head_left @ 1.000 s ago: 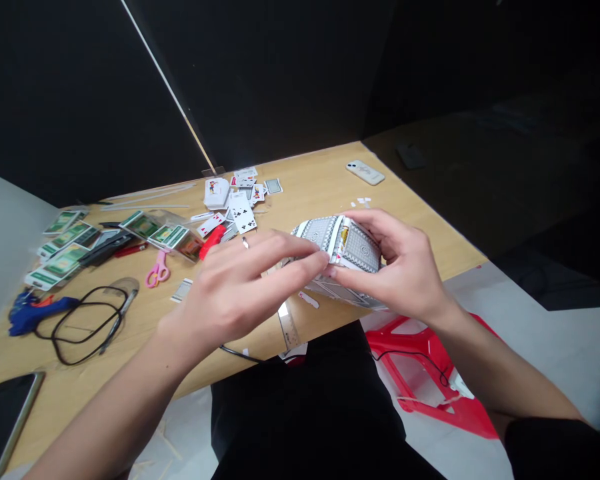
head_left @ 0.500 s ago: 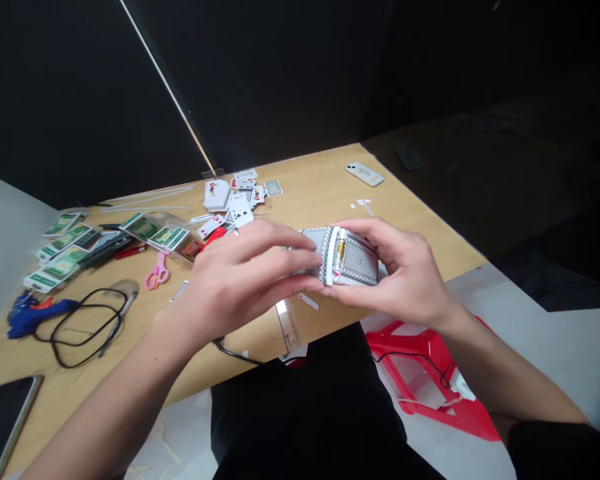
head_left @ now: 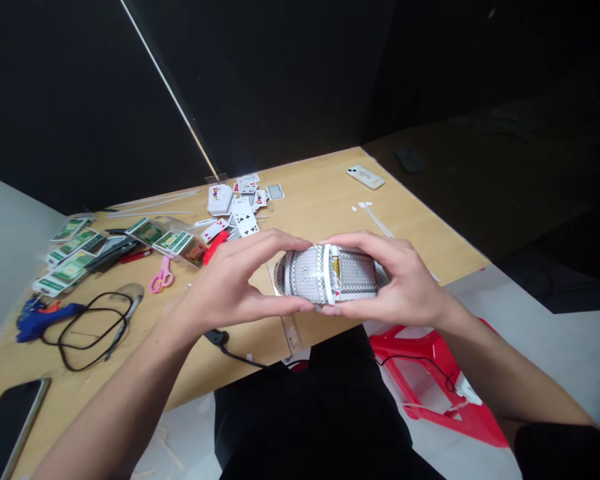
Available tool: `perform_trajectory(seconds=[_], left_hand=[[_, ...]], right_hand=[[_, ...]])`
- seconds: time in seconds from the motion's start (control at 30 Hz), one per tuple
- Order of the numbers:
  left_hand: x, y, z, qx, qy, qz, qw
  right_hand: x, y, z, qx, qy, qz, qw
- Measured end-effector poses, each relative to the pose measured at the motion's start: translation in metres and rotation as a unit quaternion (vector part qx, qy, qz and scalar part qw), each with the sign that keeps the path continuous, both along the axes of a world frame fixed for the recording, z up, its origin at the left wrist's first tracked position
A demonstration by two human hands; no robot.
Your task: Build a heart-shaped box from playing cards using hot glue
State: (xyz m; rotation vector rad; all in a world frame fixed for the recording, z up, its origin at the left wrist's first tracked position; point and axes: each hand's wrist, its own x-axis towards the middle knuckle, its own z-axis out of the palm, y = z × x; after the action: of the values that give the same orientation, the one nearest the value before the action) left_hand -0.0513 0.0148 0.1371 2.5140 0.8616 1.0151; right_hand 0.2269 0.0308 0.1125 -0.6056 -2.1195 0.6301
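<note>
Between my two hands is a rounded object made of playing cards (head_left: 307, 273), grey-patterned backs outward, with a raised white band across its middle. My left hand (head_left: 245, 280) grips its left part, thumb along the near side and fingers along the far side. Around the right part my right hand (head_left: 393, 277) is closed in the same way, its thumb tip close to the left one. A strip of a card's face shows beside the band. The object is held above the table's near edge; its underside is hidden.
Loose playing cards (head_left: 243, 217) lie beyond my left hand. Pink scissors (head_left: 162, 275), green card packs (head_left: 70, 270), a blue glue gun (head_left: 47, 320) and a black cable (head_left: 63, 343) are at left. Phones lie at the back (head_left: 366, 177) and near left (head_left: 13, 427). A red stool (head_left: 430, 353) stands below.
My left hand has opened wider and shifted its hold, with the thumb now along the near side. The object's left part shows more fully and lies more level.
</note>
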Motion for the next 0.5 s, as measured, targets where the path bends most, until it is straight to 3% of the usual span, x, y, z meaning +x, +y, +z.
perform_trajectory(seconds=[0.27, 0.5], left_hand=[[0.004, -0.006, -0.006, 0.069, 0.019, 0.007, 0.997], [0.007, -0.007, -0.013, 0.077, 0.004, -0.009, 0.997]], right_hand=[[-0.002, -0.005, 0.001, 0.066, -0.013, -0.022, 0.997], [-0.004, -0.005, 0.002, 0.088, 0.008, -0.024, 0.996]])
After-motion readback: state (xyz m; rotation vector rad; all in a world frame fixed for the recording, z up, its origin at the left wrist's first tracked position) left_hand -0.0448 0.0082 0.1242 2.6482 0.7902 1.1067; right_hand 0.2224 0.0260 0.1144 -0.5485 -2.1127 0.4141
